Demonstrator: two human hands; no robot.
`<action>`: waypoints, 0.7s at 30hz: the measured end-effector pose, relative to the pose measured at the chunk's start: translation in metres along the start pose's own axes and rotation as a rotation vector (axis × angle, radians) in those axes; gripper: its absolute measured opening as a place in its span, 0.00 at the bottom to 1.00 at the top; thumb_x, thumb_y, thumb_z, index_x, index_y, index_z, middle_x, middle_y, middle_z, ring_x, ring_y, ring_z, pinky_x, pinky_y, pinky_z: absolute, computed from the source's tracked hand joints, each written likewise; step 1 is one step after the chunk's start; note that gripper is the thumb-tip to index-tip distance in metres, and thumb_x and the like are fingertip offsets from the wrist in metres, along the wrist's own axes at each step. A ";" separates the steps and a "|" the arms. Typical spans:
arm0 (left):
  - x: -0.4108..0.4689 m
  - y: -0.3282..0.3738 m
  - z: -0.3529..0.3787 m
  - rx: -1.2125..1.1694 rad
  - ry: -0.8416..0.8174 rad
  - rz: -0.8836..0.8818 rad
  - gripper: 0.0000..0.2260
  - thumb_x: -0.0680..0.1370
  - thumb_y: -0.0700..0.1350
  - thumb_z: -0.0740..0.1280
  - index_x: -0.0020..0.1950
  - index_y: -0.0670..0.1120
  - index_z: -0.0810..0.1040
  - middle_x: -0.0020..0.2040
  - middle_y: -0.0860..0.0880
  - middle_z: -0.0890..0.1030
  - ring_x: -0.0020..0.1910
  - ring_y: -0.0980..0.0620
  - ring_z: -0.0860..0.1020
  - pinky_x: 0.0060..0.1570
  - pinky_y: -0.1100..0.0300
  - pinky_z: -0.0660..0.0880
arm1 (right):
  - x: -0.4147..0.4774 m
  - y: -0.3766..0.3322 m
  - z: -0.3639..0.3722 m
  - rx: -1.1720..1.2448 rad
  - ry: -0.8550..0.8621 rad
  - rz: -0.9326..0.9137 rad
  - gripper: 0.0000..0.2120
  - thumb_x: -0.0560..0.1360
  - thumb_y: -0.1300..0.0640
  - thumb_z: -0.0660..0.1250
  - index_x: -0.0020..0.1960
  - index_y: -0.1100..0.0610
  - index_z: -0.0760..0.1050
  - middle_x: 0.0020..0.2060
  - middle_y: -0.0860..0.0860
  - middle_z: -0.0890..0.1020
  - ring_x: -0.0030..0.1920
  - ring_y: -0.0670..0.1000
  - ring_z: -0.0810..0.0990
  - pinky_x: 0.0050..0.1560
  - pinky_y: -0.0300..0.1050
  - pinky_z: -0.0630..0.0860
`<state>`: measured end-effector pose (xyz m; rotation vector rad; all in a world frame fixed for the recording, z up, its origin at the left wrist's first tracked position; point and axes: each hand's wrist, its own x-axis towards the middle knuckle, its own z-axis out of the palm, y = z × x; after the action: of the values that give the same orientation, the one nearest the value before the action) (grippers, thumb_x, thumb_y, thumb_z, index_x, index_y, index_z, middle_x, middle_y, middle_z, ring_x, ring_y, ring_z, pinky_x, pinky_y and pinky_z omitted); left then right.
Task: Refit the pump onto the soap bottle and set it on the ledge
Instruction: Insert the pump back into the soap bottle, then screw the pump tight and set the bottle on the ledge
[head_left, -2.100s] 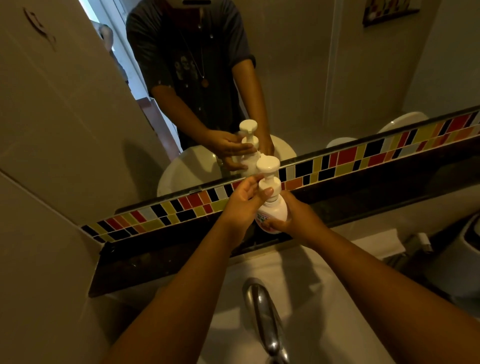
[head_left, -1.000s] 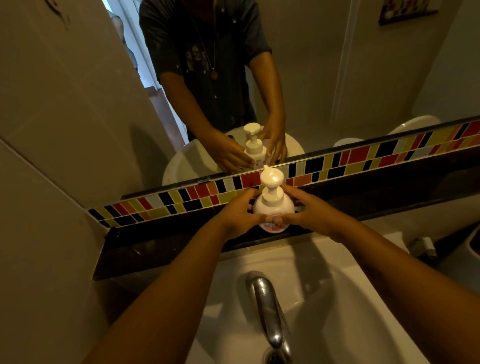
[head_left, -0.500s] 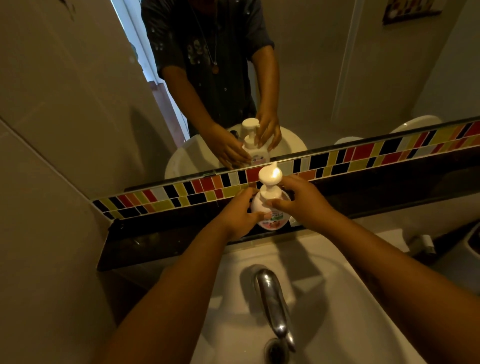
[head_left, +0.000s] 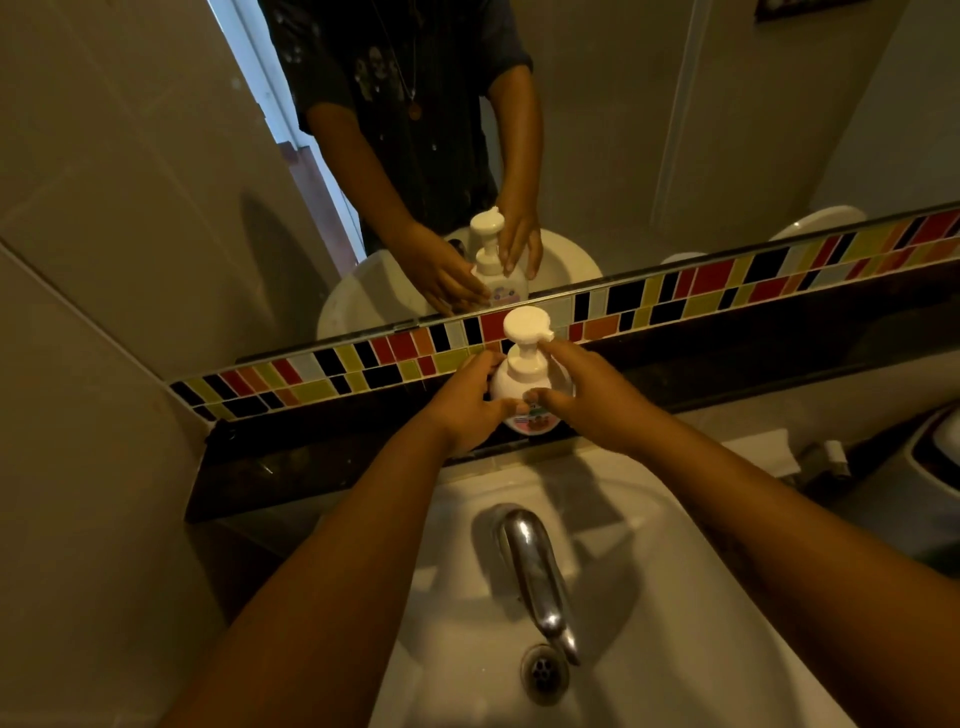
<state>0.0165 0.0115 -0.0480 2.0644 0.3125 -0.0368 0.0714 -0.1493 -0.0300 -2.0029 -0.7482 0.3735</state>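
Setting the soap bottle (head_left: 524, 387) down is the step I have in hand: its pump (head_left: 525, 325) sits back on the neck, nozzle pointing right, and the bottle stands upright on the dark ledge (head_left: 322, 467) just behind the basin, close under the band of coloured tiles (head_left: 675, 296).

My left hand (head_left: 467, 410) cups the bottle's left flank, fingers curled against the body and the thumb across the front label. My right hand (head_left: 587, 395) mirrors it, thumb on the front and forefinger stretched up beside the pump collar. Both grips are loosely wrapped on the bottle rather than clamped hard.

To finish well, I judge I should feel the base flat on the stone before letting go, then spread both hands outward together so neither drags the bottle sideways. The raised forefinger must clear the nozzle without pressing the head. Whether the collar is fully screwed down I cannot tell from here.

The ledge looks polished, dark and narrow, so the bottle belongs well back from the front edge. Below it lies the white sink (head_left: 701, 597) with a chrome tap (head_left: 535, 566) and drain (head_left: 543, 670). A mirror (head_left: 649, 130) above shows the bottle and both hands reflected; plain tiled wall stands to the left.
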 end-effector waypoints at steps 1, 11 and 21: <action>0.000 0.000 0.000 -0.001 0.000 0.002 0.27 0.72 0.44 0.73 0.69 0.50 0.66 0.69 0.47 0.71 0.65 0.46 0.73 0.63 0.43 0.73 | -0.005 0.003 0.002 -0.015 0.045 -0.010 0.28 0.71 0.57 0.69 0.69 0.49 0.65 0.66 0.54 0.73 0.68 0.56 0.68 0.65 0.58 0.70; 0.003 -0.002 0.000 0.030 0.002 -0.006 0.28 0.73 0.44 0.73 0.69 0.52 0.65 0.70 0.48 0.70 0.67 0.46 0.72 0.64 0.42 0.72 | 0.004 0.010 -0.008 -0.069 0.057 -0.038 0.31 0.69 0.51 0.71 0.69 0.46 0.63 0.69 0.51 0.69 0.70 0.54 0.62 0.65 0.56 0.65; 0.000 -0.005 0.003 0.056 0.039 0.058 0.28 0.72 0.48 0.73 0.68 0.51 0.66 0.69 0.48 0.70 0.65 0.47 0.73 0.63 0.44 0.73 | -0.014 0.017 0.014 -0.045 0.152 -0.076 0.28 0.72 0.54 0.68 0.70 0.50 0.64 0.68 0.52 0.71 0.69 0.54 0.65 0.66 0.54 0.67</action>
<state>0.0156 0.0113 -0.0538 2.1308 0.2778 0.0301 0.0597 -0.1557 -0.0524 -2.0129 -0.7403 0.1590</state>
